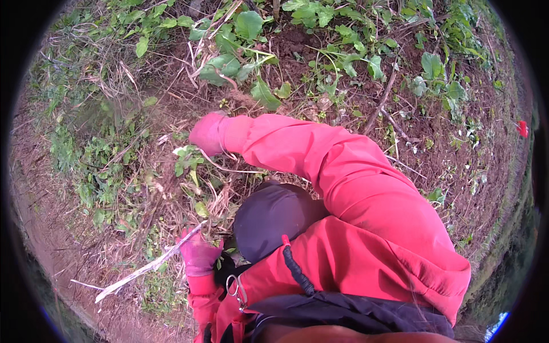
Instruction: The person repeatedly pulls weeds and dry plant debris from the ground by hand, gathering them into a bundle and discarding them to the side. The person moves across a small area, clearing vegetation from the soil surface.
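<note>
My right hand (210, 133), in a pink glove, is blurred and reaches across from the right, low over the weedy soil. A thin pale stem (240, 171) trails just below it, and a small leafy plant (188, 160) stands beside it; whether the fingers hold anything is hidden. Lower down, my left hand (200, 254), also in a pink glove, is among dry stalks beside my dark-covered knee (276, 218). A pale, split dry stick (148, 268) crosses its fingers and slants down to the left; I cannot tell whether they grip it.
Broad-leaved green plants (248, 25) grow along the top. A brown branch (386, 98) lies on reddish soil at the right. Dense weeds and dry grass (103, 171) cover the left side. A metal ring (233, 285) and a dark wrapped cord (297, 271) hang near my waist.
</note>
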Demonstrator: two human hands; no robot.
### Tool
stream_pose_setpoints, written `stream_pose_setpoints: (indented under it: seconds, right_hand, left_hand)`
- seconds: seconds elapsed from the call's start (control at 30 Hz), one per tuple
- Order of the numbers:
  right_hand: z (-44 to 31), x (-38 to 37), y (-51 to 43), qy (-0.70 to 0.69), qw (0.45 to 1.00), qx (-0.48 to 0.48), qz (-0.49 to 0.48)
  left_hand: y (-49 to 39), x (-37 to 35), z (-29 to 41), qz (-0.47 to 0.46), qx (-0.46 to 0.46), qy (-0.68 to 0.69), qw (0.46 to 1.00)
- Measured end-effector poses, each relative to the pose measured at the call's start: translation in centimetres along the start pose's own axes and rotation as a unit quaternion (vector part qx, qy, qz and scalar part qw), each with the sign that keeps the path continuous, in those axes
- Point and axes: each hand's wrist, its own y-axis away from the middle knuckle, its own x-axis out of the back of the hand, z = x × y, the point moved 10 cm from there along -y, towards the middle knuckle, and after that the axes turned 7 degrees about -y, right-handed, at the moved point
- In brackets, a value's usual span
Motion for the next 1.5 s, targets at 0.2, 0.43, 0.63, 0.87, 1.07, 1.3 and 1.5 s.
stream_pose_setpoints:
  seconds: [0.2,0.43,0.63,0.87,1.07,1.3,1.5]
  right_hand:
    - [-1.5,-10.1,-4.9,-0.125,0.992,-0.01,-0.007]
    - [-5.0,-18.6,-9.1,-0.259,0.938,0.175,-0.146]
    - [-1.8,-17.7,-7.4,-0.318,0.94,0.113,-0.055]
    - [4.0,-21.4,-8.5,-0.441,0.896,0.012,0.058]
    - [1.1,-6.5,-0.4,-0.331,0.929,0.101,0.13]
    - [12.3,12.2,17.5,-0.484,0.715,0.004,0.505]
    - [27.5,19.7,17.0,-0.111,0.786,-0.055,0.606]
  left_hand:
    - [-0.1,3.7,2.8,-0.019,-0.086,0.046,0.995]
    - [-7.7,2.4,2.4,0.047,-0.105,0.065,0.991]
    - [-9.3,-2.8,2.7,-0.188,-0.048,0.091,0.977]
    - [-11.1,-6.3,5.1,-0.251,-0.052,0.061,0.965]
    - [-11.1,-8.0,3.9,-0.291,-0.008,0.019,0.957]
    - [-8.2,-13.8,1.9,-0.248,0.026,0.028,0.968]
    - [-9.7,-13.6,4.1,-0.301,0.048,0.001,0.952]
